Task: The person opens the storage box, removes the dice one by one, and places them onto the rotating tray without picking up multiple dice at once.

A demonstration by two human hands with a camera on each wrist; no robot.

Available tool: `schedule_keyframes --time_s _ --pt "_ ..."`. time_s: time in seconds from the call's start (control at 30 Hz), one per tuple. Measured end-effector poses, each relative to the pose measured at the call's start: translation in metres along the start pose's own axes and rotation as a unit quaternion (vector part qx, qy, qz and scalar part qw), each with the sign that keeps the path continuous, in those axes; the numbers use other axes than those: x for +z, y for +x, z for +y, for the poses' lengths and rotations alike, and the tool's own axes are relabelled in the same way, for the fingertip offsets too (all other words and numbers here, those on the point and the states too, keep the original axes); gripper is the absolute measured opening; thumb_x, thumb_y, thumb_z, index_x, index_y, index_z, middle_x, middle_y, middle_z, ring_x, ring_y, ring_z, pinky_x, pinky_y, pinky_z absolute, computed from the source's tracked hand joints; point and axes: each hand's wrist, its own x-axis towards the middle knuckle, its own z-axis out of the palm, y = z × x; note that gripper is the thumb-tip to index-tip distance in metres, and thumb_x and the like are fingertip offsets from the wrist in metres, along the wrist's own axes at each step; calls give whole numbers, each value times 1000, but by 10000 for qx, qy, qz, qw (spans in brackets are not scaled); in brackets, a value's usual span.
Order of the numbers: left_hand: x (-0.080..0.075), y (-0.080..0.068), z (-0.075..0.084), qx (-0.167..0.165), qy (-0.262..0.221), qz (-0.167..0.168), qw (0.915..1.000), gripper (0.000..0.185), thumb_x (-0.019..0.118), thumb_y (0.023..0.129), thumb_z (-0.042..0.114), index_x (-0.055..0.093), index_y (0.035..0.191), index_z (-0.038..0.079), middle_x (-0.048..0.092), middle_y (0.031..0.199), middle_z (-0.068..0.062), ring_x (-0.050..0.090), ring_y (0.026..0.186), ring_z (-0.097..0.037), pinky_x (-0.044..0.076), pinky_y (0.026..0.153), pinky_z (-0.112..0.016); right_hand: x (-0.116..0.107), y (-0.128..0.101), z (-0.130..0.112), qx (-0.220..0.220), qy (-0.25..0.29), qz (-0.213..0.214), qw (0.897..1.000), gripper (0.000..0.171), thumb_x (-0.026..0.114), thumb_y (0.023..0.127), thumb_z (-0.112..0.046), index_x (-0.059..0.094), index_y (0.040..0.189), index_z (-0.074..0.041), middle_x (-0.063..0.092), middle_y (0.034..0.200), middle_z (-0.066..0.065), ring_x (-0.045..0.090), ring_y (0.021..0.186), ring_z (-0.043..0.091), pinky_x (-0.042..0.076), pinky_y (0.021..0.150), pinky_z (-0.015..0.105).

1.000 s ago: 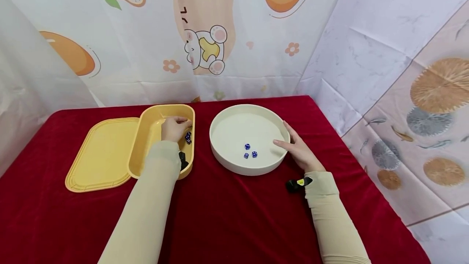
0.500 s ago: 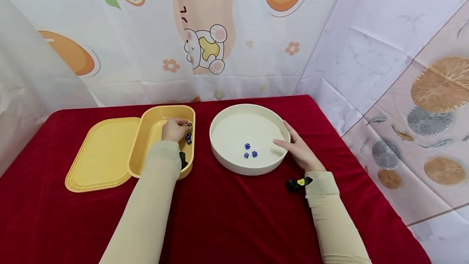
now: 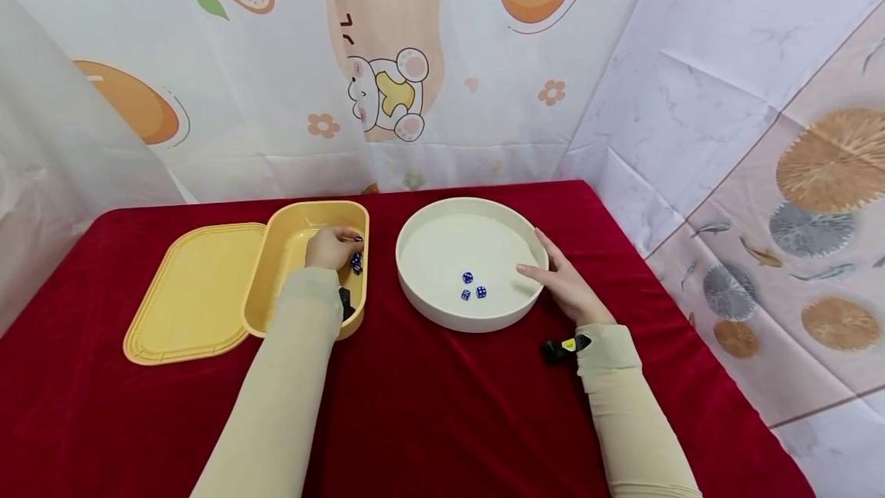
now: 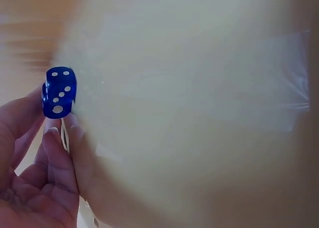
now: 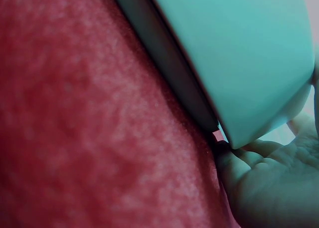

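Inside the yellow box (image 3: 257, 290), my left hand (image 3: 330, 247) pinches a blue die (image 3: 358, 239) near the box's right wall. The left wrist view shows that blue die (image 4: 61, 91) up close at the fingertips, white dots facing the camera. Several more blue dice (image 3: 356, 262) lie in the box just below the hand; the forearm hides part of the box. My right hand (image 3: 570, 287) grips the right rim of a round white tray (image 3: 449, 229), thumb inside and fingers outside. In the tray lie three blue dice (image 3: 481, 292), apart from the thumb.
A yellow lid (image 3: 190, 290) lies flat to the left, its right edge meeting the box. Dark red cloth (image 3: 442, 406) covers the table. Printed curtains (image 3: 276, 98) hang behind the table and along the right side.
A blue die has come into view at my left fingertips, and the left hand has shifted very slightly. My right hand and the tray have stayed in place.
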Motion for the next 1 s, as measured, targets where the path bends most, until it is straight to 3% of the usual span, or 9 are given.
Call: schedule_keyframes --time_s 0.43,0.67,0.8,1.0 --pt "0 -1 0 3 -63 -8 10000 36 69 89 27 71 116 3 71 116 -17 63 107 -31 50 90 -37 1 0 1 -23 78 4 10000 91 69 93 -21 8 160 -30 10 167 -3 18 151 16 37 105 16" --pt "-2 -6 5 -119 -135 -27 9998 38 67 90 28 69 118 2 70 118 -18 63 107 -30 50 90 -36 3 0 1 -21 186 11 9998 91 68 93 -17 9 160 -28 12 167 -1 20 151 17 38 107 20" --pt "-4 -9 12 -134 -170 139 9997 36 65 91 28 68 116 2 69 117 -19 63 104 -30 51 89 -38 2 0 1 -4 160 24 9999 91 69 93 -20 9 160 -29 12 166 -3 20 150 16 35 112 25" --pt "-7 -12 24 -60 -251 500 9984 31 64 94 25 67 114 2 67 114 -17 61 103 -30 50 91 -42 2 -1 -1 -10 198 34 9998 91 69 93 -18 8 160 -28 12 167 -1 21 150 18 40 101 14"
